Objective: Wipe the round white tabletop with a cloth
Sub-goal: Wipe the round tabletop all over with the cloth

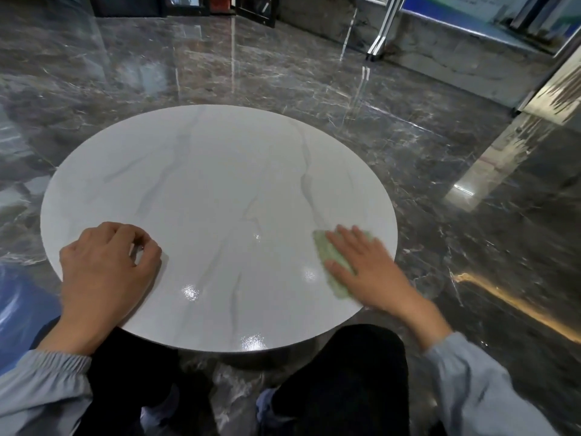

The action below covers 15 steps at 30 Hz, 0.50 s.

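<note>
While the right grip (367, 269) lies flat with its fingers straight and spread wide, it presses a pale green cloth (323, 247) onto the round white surface (220, 184). Most of the cloth is under the palm and fingers. A strip of it shows past the thumb side, and a little shows beyond the fingertips. The surface's rim runs just outside this grip's little finger, and the wrist crosses the near rim. This grip and the cloth's edge are slightly blurred.

Well apart from it, across the glossy near part of the surface on the thumb side, rests the left grip (107, 262). Its fingers are curled under into a loose fist with the thumb against the forefinger, and it holds nothing that can be seen. Its wrist also crosses the near rim.

Behind both grips come grey sleeves (471, 388) with gathered cuffs, and between the wrists are dark trousers (345, 372). Beyond the fingertips, faint grey veins cross the surface, and past its far rim lies a polished dark marble floor (314, 73).
</note>
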Motion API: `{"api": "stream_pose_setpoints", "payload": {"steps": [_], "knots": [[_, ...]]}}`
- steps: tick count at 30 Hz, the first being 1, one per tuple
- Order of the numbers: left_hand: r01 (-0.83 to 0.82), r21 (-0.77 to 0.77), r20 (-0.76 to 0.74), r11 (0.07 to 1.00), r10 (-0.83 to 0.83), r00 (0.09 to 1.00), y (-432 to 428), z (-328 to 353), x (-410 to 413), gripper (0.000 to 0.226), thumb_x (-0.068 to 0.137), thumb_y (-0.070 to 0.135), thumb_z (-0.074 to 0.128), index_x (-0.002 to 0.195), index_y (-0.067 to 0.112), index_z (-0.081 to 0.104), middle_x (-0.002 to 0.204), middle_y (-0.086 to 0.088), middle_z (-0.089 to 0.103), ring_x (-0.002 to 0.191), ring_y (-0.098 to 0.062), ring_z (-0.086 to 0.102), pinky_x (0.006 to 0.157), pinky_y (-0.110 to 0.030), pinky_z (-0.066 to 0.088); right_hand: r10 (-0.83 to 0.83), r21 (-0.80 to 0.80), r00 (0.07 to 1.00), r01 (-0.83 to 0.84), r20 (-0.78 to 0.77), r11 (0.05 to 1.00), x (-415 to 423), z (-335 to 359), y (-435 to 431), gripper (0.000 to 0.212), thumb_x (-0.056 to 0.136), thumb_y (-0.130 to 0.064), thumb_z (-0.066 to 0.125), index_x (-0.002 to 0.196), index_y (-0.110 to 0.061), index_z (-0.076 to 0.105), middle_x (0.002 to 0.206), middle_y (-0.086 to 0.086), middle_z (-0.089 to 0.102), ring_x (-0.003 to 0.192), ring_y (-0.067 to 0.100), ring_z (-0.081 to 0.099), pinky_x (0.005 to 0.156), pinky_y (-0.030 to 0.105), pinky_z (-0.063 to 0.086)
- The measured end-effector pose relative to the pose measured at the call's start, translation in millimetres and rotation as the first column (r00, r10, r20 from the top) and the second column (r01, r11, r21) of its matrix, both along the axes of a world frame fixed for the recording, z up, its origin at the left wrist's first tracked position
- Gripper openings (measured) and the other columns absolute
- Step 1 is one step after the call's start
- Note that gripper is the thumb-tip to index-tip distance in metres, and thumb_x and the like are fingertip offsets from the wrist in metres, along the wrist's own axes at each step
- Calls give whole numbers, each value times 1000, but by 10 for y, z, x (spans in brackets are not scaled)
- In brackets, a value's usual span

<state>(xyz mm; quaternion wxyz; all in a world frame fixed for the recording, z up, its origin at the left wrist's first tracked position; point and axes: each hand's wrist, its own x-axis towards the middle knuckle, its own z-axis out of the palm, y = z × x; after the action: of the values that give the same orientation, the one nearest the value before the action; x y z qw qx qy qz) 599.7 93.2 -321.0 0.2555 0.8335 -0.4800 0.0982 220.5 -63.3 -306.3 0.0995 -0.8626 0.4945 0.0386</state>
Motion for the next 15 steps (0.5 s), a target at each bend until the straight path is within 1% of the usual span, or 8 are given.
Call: {"api": "stream_pose_setpoints", "payload": {"steps": [2, 3, 6, 8, 10, 13, 15], "knots": [[1, -17, 3, 1000, -1, 1000, 2, 17, -10, 15, 92, 27, 66, 87, 15, 73, 98, -14, 71, 95, -44, 61, 78, -50, 43, -114, 6, 993, 114, 9, 993, -210, 10, -315, 80, 89, -77, 8, 163, -47, 6, 173, -16, -4, 159, 11, -12, 127, 47, -5], [5, -21, -1, 1000, -5, 1000, 2, 31, -14, 20, 90, 30, 61, 87, 15, 73, 97, -15, 71, 94, -45, 61, 77, -50, 43, -140, 2, 990, 140, 9, 990, -259, 2, -394, 81, 89, -77, 7, 164, -46, 7, 173, -15, -3, 159, 11, -12, 126, 48, -6], [8, -14, -20, 1000, -8, 1000, 16, 66, -47, 25, 87, 34, 56, 87, 15, 73, 98, -15, 71, 94, -46, 61, 78, -51, 43, -115, -5, 993, 115, -16, 993, -183, 6, -322, 79, 89, -75, 2, 163, -47, 2, 173, -14, -7, 158, 12, -16, 127, 49, -9], [-1, -22, -35, 1000, 1, 999, 24, 86, -63, 26, 88, 34, 56, 88, 15, 73, 98, -15, 71, 95, -45, 62, 78, -52, 43, -44, -13, 999, 44, -26, 999, -31, 18, -35, 78, 87, -74, -3, 162, -49, -3, 172, -15, -11, 157, 11, -21, 127, 48, -11], [-8, -30, -44, 1000, 6, 999, 20, 88, -79, 26, 88, 34, 55, 88, 15, 73, 97, -15, 71, 96, -46, 62, 79, -52, 43, 83, -31, 996, -84, -29, 996, 182, 23, 375, 74, 91, -72, -3, 161, -51, -6, 172, -17, -14, 155, 11, -26, 127, 48, -12], [-6, -44, -47, 999, 4, 999, 16, 71, -71, 27, 88, 33, 56, 88, 14, 73, 98, -16, 71, 96, -47, 62, 80, -53, 44, 288, -36, 958, -288, -17, 957, 594, 33, 959, 66, 99, -68, 8, 161, -51, -9, 171, -17, -16, 154, 13, -29, 126, 52, -12], [-5, -39, -49, 999, 3, 999, 18, 54, -69, 26, 88, 34, 56, 89, 14, 73, 98, -16, 71, 96, -46, 61, 79, -52, 43, 375, -38, 927, -375, -8, 926, 846, -12, 1203, 65, 103, -64, 18, 162, -48, -6, 173, -13, -12, 156, 16, -27, 125, 54, -12]]}}
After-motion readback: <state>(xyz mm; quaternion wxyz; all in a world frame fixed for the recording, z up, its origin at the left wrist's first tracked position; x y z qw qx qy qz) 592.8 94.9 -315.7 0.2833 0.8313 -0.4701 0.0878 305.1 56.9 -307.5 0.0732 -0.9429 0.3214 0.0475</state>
